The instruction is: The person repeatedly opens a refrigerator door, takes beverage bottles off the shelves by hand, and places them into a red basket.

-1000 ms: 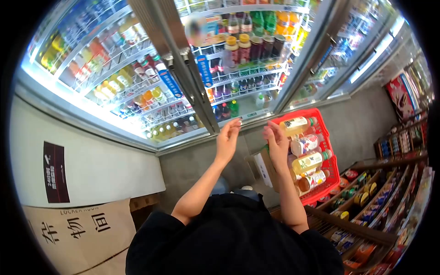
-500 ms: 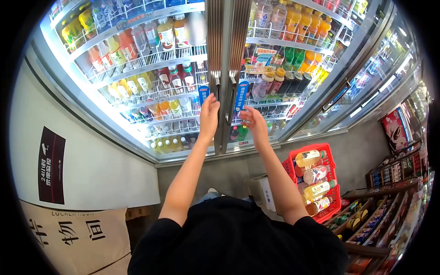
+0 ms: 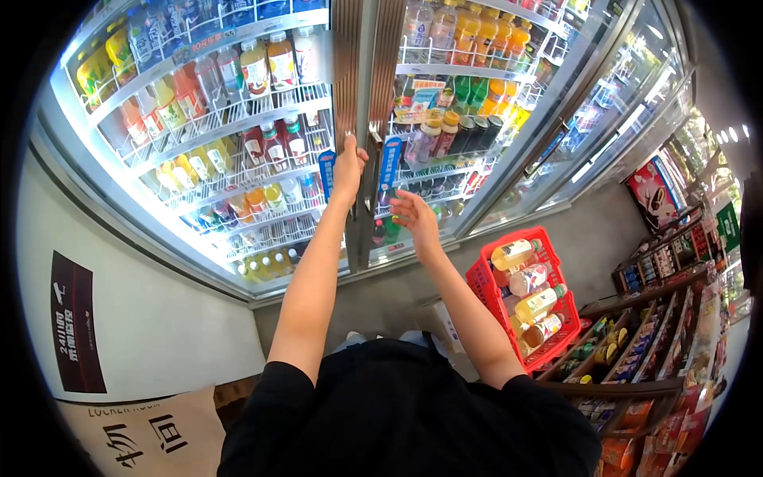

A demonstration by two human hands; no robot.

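My left hand (image 3: 348, 170) is closed round the handle of the left glass door of a drinks fridge, beside a blue label (image 3: 327, 174). My right hand (image 3: 416, 221) is in front of the neighbouring door, below its blue label (image 3: 390, 164), with fingers apart and nothing in them. Behind the glass, bottles stand on white wire shelves (image 3: 230, 121). On the floor to the right is a red basket (image 3: 486, 291) with several bottles lying in it, among them a yellow one (image 3: 537, 303) with a green cap.
A white panel (image 3: 151, 294) with a dark sign is on the left, above a beige cloth (image 3: 151, 437) with black characters. Snack shelves (image 3: 628, 389) stand at the right. A cardboard box (image 3: 442, 324) sits on the floor beside my right forearm.
Both hands have moved up and forward to the fridge doors, and my left hand has closed on the left door's handle. The view has shifted, showing more of the left fridge section.
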